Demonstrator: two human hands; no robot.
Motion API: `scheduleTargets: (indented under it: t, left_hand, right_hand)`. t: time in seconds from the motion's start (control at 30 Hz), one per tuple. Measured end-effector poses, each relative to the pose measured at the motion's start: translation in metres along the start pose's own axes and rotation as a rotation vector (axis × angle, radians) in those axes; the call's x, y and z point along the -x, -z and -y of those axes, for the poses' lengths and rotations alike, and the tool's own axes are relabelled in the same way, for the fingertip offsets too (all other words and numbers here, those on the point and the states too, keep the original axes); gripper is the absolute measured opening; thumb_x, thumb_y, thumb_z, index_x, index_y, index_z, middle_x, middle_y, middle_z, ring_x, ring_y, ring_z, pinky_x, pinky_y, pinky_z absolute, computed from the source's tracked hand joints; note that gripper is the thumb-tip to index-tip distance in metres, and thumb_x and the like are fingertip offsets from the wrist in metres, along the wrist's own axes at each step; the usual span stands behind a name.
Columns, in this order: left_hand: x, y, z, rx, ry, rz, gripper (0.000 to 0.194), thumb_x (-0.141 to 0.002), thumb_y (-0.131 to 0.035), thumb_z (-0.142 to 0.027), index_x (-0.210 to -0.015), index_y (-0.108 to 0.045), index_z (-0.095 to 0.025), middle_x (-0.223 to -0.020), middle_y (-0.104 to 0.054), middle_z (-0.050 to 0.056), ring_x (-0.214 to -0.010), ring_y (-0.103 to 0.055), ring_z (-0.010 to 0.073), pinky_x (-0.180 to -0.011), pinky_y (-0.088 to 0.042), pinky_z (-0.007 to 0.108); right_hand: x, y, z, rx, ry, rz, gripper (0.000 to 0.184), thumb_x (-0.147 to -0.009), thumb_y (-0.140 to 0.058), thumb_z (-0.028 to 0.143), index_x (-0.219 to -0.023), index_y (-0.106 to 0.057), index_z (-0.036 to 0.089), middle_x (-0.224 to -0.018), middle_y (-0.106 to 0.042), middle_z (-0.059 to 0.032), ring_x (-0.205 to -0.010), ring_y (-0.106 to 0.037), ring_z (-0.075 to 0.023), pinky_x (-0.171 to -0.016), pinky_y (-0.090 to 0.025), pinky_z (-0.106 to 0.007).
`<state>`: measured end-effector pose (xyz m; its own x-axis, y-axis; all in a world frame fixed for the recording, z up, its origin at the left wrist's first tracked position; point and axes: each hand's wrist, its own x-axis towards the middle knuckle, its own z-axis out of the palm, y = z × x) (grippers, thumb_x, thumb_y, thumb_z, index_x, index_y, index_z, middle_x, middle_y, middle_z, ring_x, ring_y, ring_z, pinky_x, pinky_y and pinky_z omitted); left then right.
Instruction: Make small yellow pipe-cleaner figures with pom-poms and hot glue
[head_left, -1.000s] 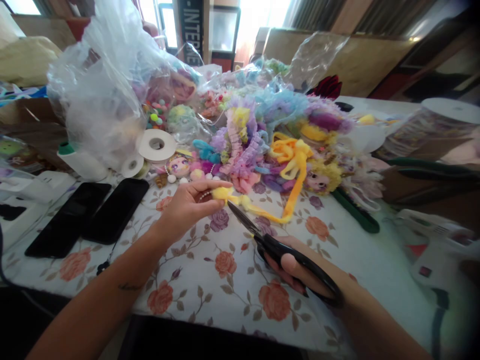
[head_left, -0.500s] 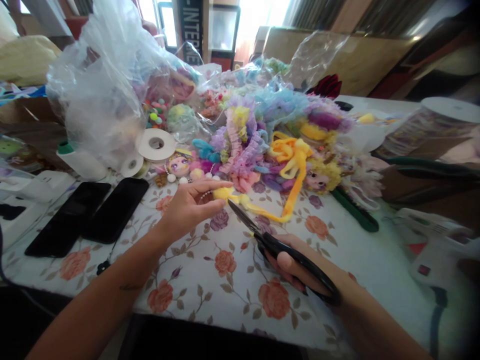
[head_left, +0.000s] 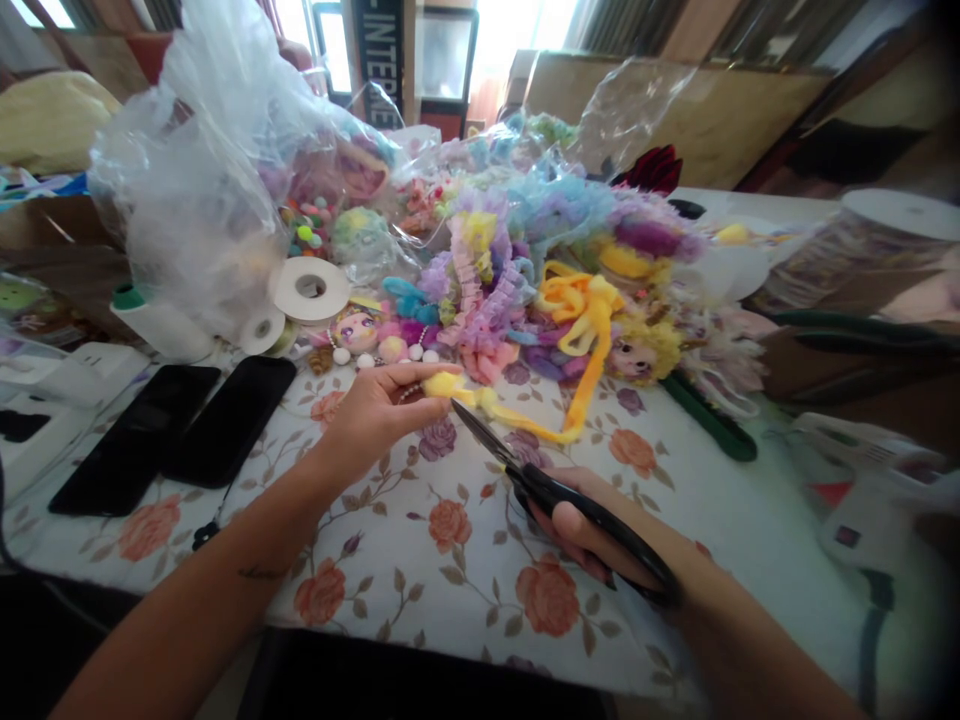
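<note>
My left hand (head_left: 379, 410) pinches the near end of a yellow fuzzy ribbon (head_left: 517, 415) that trails right across the floral tablecloth (head_left: 450, 540) to a yellow-orange bundle (head_left: 581, 305). A short string of small pearl beads shows between the same fingers. My right hand (head_left: 600, 535) grips black scissors (head_left: 559, 495), fingers through the handles. The blades point up-left and their tips sit at the ribbon, just right of my left fingertips.
A heap of pastel ruffled trims and doll heads (head_left: 525, 260) fills the table's middle. Clear plastic bags (head_left: 202, 180), white tape rolls (head_left: 309, 290), a thread spool (head_left: 161, 325) and two black phones (head_left: 176, 430) lie left. A glue gun (head_left: 870, 490) and green-handled pliers (head_left: 709, 420) lie right.
Almost nothing differs. The scissors' tips have crept slightly left and up toward my left fingertips; both hands keep their grips.
</note>
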<state>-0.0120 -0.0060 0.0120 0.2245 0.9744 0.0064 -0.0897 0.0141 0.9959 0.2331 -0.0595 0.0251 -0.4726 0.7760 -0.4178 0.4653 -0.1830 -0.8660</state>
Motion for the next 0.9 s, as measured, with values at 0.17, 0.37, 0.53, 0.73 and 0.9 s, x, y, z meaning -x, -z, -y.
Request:
scheduleTargets:
  t: [0.17, 0.37, 0.53, 0.73, 0.9]
  left_hand:
    - [0.0001, -0.0006, -0.0010, 0.005, 0.013, -0.014, 0.036, -0.071, -0.080, -0.028, -0.107, -0.076, -0.023, -0.094, -0.073, 0.005, -0.084, -0.062, 0.0166, -0.070, -0.049, 0.025]
    - [0.0009, -0.0015, -0.0025, -0.005, 0.011, -0.026, 0.038, -0.070, -0.080, -0.029, -0.107, -0.076, -0.022, -0.095, -0.073, 0.006, -0.085, -0.064, 0.0183, -0.071, -0.051, 0.027]
    - [0.0009, -0.0015, -0.0023, -0.007, 0.007, -0.033, 0.040, -0.070, -0.081, -0.030, -0.108, -0.075, -0.021, -0.097, -0.074, 0.007, -0.088, -0.065, 0.0198, -0.074, -0.052, 0.029]
    - [-0.0005, -0.0015, -0.0005, 0.012, 0.008, -0.036, 0.040, -0.068, -0.082, -0.030, -0.106, -0.076, -0.020, -0.099, -0.074, 0.007, -0.091, -0.066, 0.0212, -0.076, -0.053, 0.030]
    - [-0.0015, -0.0015, -0.0003, 0.098, 0.047, -0.030, 0.038, -0.067, -0.083, -0.028, -0.103, -0.076, -0.020, -0.099, -0.075, 0.006, -0.089, -0.066, 0.0190, -0.080, -0.052, 0.029]
  right_hand:
    - [0.0006, -0.0006, 0.0018, 0.020, 0.022, -0.009, 0.074, -0.063, -0.042, 0.093, -0.071, -0.044, 0.020, -0.052, -0.043, 0.0054, -0.039, -0.034, -0.0057, -0.040, -0.026, -0.021]
    - [0.0052, -0.0017, 0.0035, 0.006, 0.020, -0.008, 0.071, -0.067, -0.042, 0.091, -0.073, -0.045, 0.020, -0.057, -0.046, 0.0040, -0.041, -0.035, -0.0064, -0.041, -0.027, -0.021]
    - [0.0043, -0.0024, 0.0009, -0.005, 0.020, -0.029, 0.071, -0.066, -0.041, 0.091, -0.072, -0.043, 0.020, -0.057, -0.045, 0.0040, -0.042, -0.036, -0.0069, -0.041, -0.028, -0.021]
    - [0.0012, -0.0011, 0.0025, -0.018, 0.024, 0.023, 0.071, -0.067, -0.042, 0.091, -0.072, -0.042, 0.021, -0.057, -0.045, 0.0046, -0.041, -0.036, -0.0068, -0.041, -0.029, -0.021]
    - [0.0033, -0.0018, 0.0040, -0.043, 0.041, 0.018, 0.069, -0.069, -0.043, 0.090, -0.068, -0.039, 0.021, -0.056, -0.043, 0.0046, -0.041, -0.035, -0.0065, -0.042, -0.029, -0.022]
